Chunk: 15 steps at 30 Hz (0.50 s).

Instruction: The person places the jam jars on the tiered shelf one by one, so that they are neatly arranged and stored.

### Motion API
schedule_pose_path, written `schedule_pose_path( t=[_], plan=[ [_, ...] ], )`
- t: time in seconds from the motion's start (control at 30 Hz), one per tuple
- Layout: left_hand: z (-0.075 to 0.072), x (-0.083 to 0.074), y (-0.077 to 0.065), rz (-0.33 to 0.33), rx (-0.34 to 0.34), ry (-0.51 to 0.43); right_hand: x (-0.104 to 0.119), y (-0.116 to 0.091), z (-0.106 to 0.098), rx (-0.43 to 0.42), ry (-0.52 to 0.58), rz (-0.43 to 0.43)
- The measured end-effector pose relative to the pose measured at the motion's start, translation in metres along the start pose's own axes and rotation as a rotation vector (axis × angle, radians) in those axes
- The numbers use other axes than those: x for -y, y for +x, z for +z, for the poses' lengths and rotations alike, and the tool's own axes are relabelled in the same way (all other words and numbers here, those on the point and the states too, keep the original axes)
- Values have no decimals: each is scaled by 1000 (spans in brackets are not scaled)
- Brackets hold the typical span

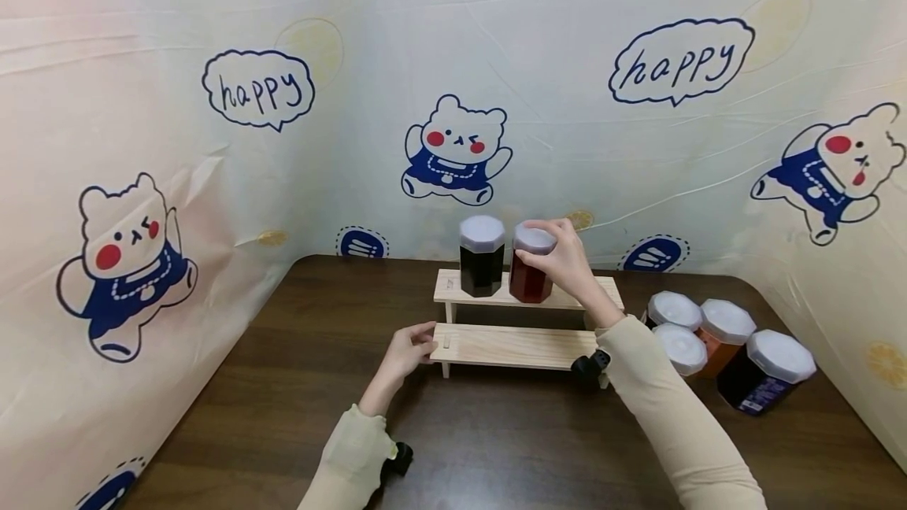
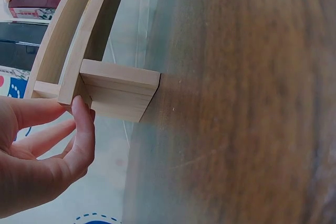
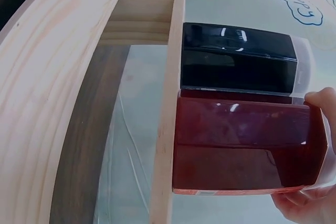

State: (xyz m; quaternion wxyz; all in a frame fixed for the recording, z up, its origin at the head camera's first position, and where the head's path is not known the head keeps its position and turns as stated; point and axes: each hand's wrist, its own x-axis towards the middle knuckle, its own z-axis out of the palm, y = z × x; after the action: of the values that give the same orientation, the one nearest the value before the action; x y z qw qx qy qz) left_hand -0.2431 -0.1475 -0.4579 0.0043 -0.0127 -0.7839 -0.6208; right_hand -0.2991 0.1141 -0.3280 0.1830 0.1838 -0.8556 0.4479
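A two-step wooden rack stands on the dark table. On its upper step is a jar of black contents with a white lid. Beside it is a jar of dark red contents, whose white lid my right hand grips between thumb and fingers. In the right wrist view the red jar stands close against the black jar, its base at the upper step. My left hand pinches the left end of the lower step, thumb and finger on its edge in the left wrist view.
Several more white-lidded jars stand together to the right of the rack, among them an orange jar and a dark one with a blue label. A printed curtain hangs behind and along both sides of the table.
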Motion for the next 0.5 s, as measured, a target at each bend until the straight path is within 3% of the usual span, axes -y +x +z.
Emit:
schedule_pose_path(
  t=[0.5],
  plan=[
    [-1, -1, 0, -21, 3, 20, -4, -7, 3, -1, 6, -2]
  ],
)
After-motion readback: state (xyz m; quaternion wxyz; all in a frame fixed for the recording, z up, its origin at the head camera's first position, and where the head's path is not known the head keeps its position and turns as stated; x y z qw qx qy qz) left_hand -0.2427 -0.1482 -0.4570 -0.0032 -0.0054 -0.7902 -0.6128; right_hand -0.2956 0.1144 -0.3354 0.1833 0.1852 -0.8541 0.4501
